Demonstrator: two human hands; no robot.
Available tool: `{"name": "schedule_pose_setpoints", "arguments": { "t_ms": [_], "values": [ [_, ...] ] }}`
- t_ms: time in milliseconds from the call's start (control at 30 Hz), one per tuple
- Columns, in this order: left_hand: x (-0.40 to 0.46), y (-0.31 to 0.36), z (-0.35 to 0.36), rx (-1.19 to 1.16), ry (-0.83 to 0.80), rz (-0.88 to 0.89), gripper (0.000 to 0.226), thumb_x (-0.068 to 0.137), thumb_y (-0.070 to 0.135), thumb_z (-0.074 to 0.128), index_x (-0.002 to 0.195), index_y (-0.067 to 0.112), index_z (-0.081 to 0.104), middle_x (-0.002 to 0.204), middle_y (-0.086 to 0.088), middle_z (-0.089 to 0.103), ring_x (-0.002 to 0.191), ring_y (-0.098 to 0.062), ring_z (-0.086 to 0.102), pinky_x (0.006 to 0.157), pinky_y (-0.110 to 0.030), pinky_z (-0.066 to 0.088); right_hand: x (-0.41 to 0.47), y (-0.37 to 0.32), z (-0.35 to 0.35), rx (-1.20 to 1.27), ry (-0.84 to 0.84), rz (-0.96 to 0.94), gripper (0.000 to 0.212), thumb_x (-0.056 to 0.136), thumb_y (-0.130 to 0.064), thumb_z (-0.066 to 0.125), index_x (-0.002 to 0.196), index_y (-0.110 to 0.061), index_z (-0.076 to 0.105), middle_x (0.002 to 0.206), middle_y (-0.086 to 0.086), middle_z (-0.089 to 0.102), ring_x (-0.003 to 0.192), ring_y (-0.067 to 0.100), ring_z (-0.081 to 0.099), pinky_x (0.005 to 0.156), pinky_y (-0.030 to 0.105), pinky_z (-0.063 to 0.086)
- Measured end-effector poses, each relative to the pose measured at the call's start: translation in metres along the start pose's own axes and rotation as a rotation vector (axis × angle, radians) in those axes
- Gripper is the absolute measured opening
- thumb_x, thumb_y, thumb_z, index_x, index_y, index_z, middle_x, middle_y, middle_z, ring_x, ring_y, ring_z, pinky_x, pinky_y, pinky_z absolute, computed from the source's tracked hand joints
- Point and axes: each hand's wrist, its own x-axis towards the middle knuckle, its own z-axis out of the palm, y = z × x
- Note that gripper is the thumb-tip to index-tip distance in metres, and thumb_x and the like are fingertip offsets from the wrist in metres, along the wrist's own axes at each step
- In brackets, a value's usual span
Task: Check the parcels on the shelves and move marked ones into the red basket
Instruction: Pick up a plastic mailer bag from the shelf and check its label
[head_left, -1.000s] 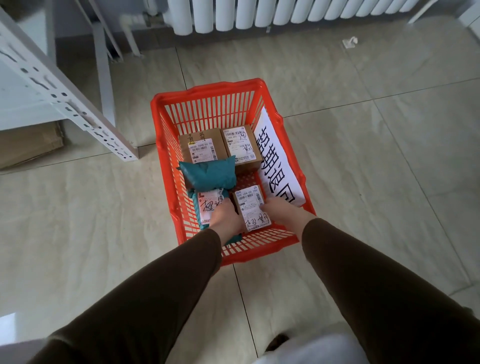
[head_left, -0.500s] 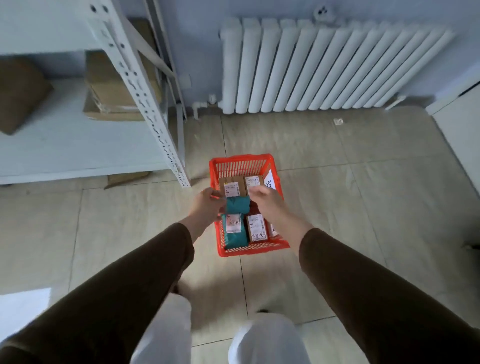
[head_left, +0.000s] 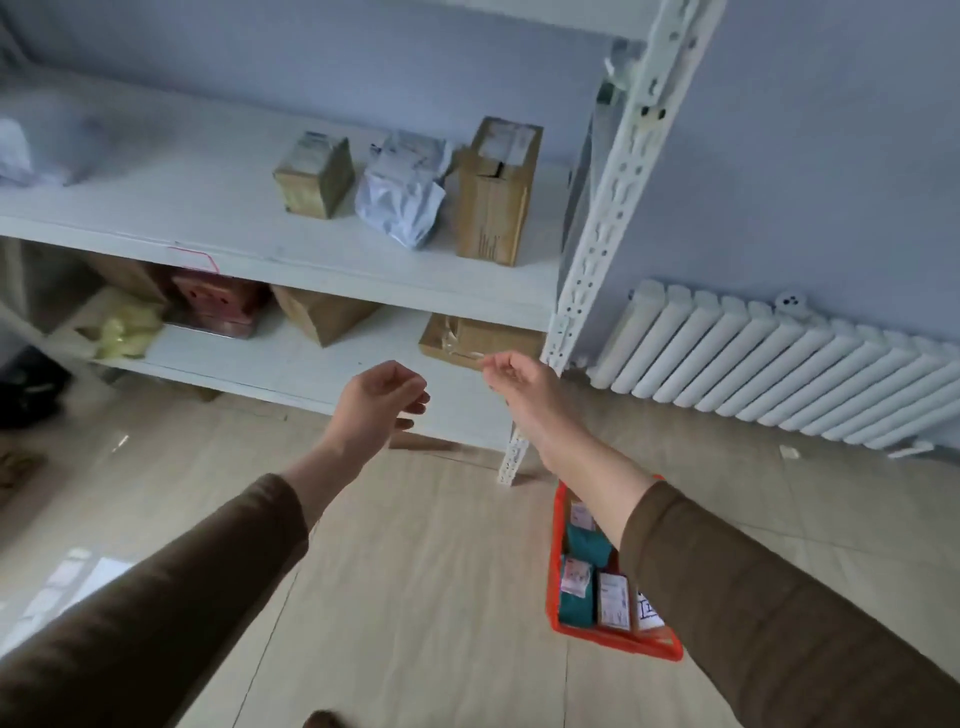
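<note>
The red basket (head_left: 613, 638) stands on the floor at lower right, partly behind my right forearm, with teal and brown labelled parcels inside. My left hand (head_left: 376, 402) and my right hand (head_left: 514, 379) are raised in front of the white shelves (head_left: 311, 254), both empty with loosely curled fingers. On the upper shelf stand a small brown box (head_left: 314, 174), a white plastic mailer (head_left: 402, 192) and a tall brown box (head_left: 496, 192). The lower shelf carries a flat brown box (head_left: 483, 338) just beyond my right hand, another brown box (head_left: 322, 314), a red box (head_left: 218, 304) and a yellow bag (head_left: 124, 330).
A perforated white shelf post (head_left: 608, 208) rises between the shelves and a white radiator (head_left: 779, 369) on the right wall. Dark objects (head_left: 26, 384) lie on the floor at far left. Tiled floor (head_left: 415, 571) spreads beneath my arms.
My hands have left the basket and lifted up toward the shelves, holding nothing. My view has swung up and left from the basket to the shelves.
</note>
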Motion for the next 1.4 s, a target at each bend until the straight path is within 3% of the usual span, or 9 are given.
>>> {"name": "schedule_pose_setpoints", "arguments": {
  "t_ms": [267, 333, 400, 567, 733, 833, 1167, 1300, 1400],
  "values": [
    [0.042, 0.008, -0.229, -0.032, 0.126, 0.056, 0.010, 0.104, 0.018, 0.063, 0.101, 0.009, 0.068, 0.092, -0.006, 0.074, 0.084, -0.016, 0.069, 0.078, -0.033, 0.054, 0.050, -0.116, 0.180, 0.046, -0.094, -0.111, 0.015, 0.102, -0.023, 0.063, 0.110, -0.016, 0.074, 0.086, -0.012, 0.063, 0.075, -0.001, 0.054, 0.067, 0.012, 0.040],
    [0.055, 0.010, -0.270, -0.039, 0.154, 0.067, 0.009, 0.104, 0.019, 0.063, 0.100, 0.013, 0.068, 0.093, -0.004, 0.075, 0.087, -0.018, 0.070, 0.079, -0.033, 0.054, 0.065, -0.140, 0.216, 0.046, -0.132, -0.137, 0.015, 0.102, -0.021, 0.063, 0.111, -0.015, 0.074, 0.090, -0.012, 0.066, 0.076, -0.002, 0.056, 0.064, 0.006, 0.041],
    [0.069, 0.011, -0.307, -0.038, 0.185, 0.079, 0.011, 0.104, 0.021, 0.063, 0.103, 0.011, 0.070, 0.095, -0.005, 0.076, 0.089, -0.018, 0.071, 0.080, -0.034, 0.055, 0.082, -0.162, 0.250, 0.057, -0.169, -0.160, 0.016, 0.102, -0.017, 0.062, 0.111, -0.013, 0.074, 0.098, -0.008, 0.070, 0.087, 0.001, 0.061, 0.070, 0.005, 0.045],
    [0.119, 0.018, -0.387, -0.038, 0.272, 0.095, 0.015, 0.103, 0.016, 0.063, 0.107, 0.004, 0.071, 0.099, -0.012, 0.078, 0.088, -0.018, 0.072, 0.079, -0.033, 0.056, 0.144, -0.206, 0.336, 0.052, -0.209, -0.204, 0.017, 0.102, -0.016, 0.061, 0.111, -0.014, 0.075, 0.097, -0.008, 0.070, 0.089, 0.006, 0.061, 0.077, 0.019, 0.044],
    [0.191, 0.031, -0.471, -0.051, 0.339, 0.069, 0.010, 0.102, 0.014, 0.066, 0.103, 0.008, 0.073, 0.094, -0.009, 0.078, 0.086, -0.021, 0.072, 0.075, -0.030, 0.058, 0.224, -0.248, 0.413, 0.063, -0.251, -0.202, 0.018, 0.102, -0.012, 0.060, 0.114, -0.010, 0.074, 0.103, -0.006, 0.071, 0.086, -0.002, 0.060, 0.067, 0.003, 0.043],
    [0.229, 0.042, -0.523, -0.050, 0.374, 0.055, 0.014, 0.102, 0.017, 0.066, 0.107, 0.006, 0.072, 0.097, -0.010, 0.078, 0.085, -0.020, 0.072, 0.077, -0.030, 0.058, 0.269, -0.277, 0.459, 0.034, -0.291, -0.214, 0.019, 0.101, -0.013, 0.060, 0.114, -0.011, 0.074, 0.102, -0.008, 0.070, 0.088, -0.003, 0.060, 0.076, 0.012, 0.042],
    [0.348, 0.054, -0.679, -0.006, 0.381, 0.079, 0.011, 0.104, 0.019, 0.063, 0.104, 0.011, 0.070, 0.100, -0.008, 0.075, 0.092, -0.020, 0.069, 0.084, -0.033, 0.056, 0.388, -0.352, 0.601, -0.002, -0.328, -0.182, 0.021, 0.102, -0.019, 0.062, 0.121, -0.013, 0.070, 0.101, -0.006, 0.067, 0.088, 0.004, 0.059, 0.070, 0.015, 0.041],
    [0.413, 0.048, -0.738, 0.099, 0.389, 0.091, 0.012, 0.102, 0.020, 0.067, 0.109, 0.011, 0.071, 0.109, -0.008, 0.074, 0.096, -0.021, 0.067, 0.080, -0.023, 0.052, 0.435, -0.360, 0.659, 0.014, -0.258, -0.076, 0.028, 0.102, -0.019, 0.063, 0.128, -0.012, 0.065, 0.118, 0.002, 0.068, 0.094, 0.006, 0.060, 0.072, 0.017, 0.042],
    [0.462, 0.036, -0.782, 0.148, 0.334, 0.045, 0.030, 0.099, 0.023, 0.071, 0.127, 0.016, 0.065, 0.128, -0.006, 0.068, 0.117, -0.025, 0.064, 0.094, -0.028, 0.049, 0.460, -0.370, 0.703, 0.039, -0.189, 0.031, 0.037, 0.098, -0.023, 0.066, 0.133, -0.012, 0.061, 0.130, 0.004, 0.067, 0.108, 0.016, 0.061, 0.080, 0.025, 0.043]
  ]
}}
